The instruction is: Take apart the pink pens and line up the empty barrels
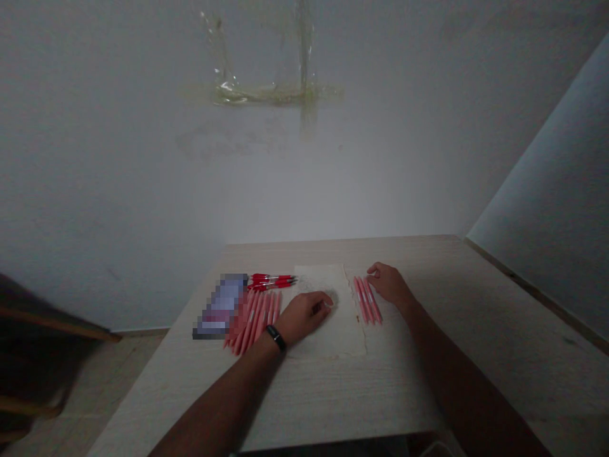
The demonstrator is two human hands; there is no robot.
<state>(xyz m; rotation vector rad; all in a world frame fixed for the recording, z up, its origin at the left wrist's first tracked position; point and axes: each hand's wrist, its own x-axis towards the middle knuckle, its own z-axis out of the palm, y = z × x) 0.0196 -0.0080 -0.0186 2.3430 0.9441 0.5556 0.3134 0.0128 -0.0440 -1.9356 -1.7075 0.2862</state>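
My left hand (pixel 308 313), wearing a black wristband (pixel 276 337), hovers or rests over a whitish sheet (pixel 328 339) with ragged edges. Its fingers are curled in; whatever may be between the fingertips is too small to make out. To the right of the sheet, a few pink pens (pixel 364 301) lie side by side. My right hand (pixel 387 284) has its bent fingers closed at the far end of the rightmost one. Left of my left hand is a larger spread of pink pens (pixel 257 320), with several red pens (pixel 273 282) lying crosswise behind them.
A blurred-out phone-like device (pixel 221 306) lies at the left of the pens. The pale wooden table (pixel 304 406) meets a wall (pixel 356 184) with peeling tape (pixel 261 95) on it. Dark wooden furniture (pixel 38 355) stands on the floor at left.
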